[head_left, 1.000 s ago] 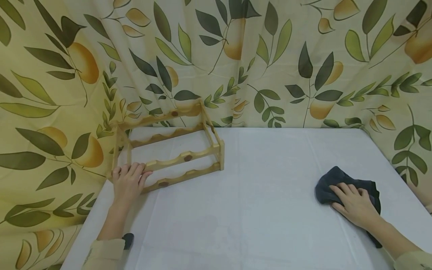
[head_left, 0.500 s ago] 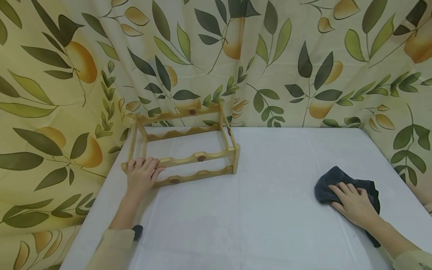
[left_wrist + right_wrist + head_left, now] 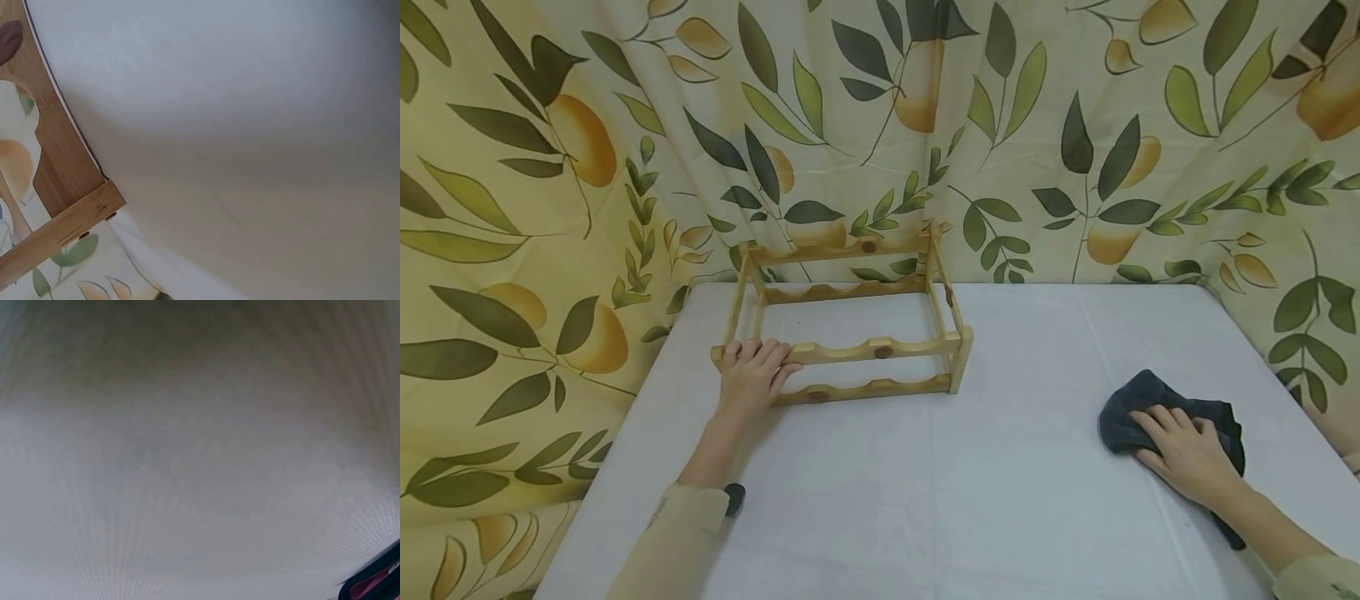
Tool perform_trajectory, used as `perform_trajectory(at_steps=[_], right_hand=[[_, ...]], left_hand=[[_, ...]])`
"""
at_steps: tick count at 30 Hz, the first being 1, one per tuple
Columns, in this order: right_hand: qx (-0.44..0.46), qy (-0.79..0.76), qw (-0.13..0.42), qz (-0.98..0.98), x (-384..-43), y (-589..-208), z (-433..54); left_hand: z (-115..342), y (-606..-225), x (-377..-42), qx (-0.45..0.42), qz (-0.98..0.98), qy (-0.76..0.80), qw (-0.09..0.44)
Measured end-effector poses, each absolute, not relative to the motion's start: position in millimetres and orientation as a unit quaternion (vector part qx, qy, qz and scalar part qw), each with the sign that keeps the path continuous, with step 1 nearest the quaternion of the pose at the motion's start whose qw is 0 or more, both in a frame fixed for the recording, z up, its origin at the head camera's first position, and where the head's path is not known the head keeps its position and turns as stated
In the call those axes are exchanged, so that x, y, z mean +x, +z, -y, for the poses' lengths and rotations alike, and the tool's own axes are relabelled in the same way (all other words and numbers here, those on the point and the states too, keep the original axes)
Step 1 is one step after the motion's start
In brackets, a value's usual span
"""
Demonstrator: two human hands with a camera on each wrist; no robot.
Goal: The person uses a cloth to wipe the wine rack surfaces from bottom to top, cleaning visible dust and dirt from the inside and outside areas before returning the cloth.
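A light wooden rack with scalloped rails stands at the left back of the table in the head view. My left hand grips the left end of its upper front rail, fingers over the top and thumb in front. Part of the rack's wood shows in the left wrist view, where the hand itself is out of sight. On the right of the table lies a bunched dark cloth. My right hand holds it down against the table, fingers bent into the fabric; the fingertips are partly hidden in its folds.
A white-covered table lies under both hands. Behind it and along the left hangs a curtain printed with leaves and fruit, close to the rack's back. A dark edge with pink shows in the right wrist view.
The rack has slid to the right with my left hand on it, and has turned so its front runs nearly parallel to the table's back edge. The right hand and cloth have stayed put.
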State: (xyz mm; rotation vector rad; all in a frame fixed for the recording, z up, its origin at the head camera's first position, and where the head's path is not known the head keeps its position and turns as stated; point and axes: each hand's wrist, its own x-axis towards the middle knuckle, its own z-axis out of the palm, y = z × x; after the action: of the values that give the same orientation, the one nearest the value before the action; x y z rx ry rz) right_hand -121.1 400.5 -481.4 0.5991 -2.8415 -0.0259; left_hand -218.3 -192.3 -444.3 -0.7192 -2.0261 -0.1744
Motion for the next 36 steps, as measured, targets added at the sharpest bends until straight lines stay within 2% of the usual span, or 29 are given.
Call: perform_trajectory(at_steps=[17, 36], right_hand=[[0.211, -0.006, 0.125, 0.969, -121.7, -481.8, -400.3], [0.213, -0.007, 0.126, 0.969, -121.6, -482.5, -397.0]], left_hand=[[140.8, -442.3, -231.8, -0.311, 0.839, -0.048, 0.443], [87.3, -441.8, -238.6, -0.324, 0.828, -0.016, 0.457]])
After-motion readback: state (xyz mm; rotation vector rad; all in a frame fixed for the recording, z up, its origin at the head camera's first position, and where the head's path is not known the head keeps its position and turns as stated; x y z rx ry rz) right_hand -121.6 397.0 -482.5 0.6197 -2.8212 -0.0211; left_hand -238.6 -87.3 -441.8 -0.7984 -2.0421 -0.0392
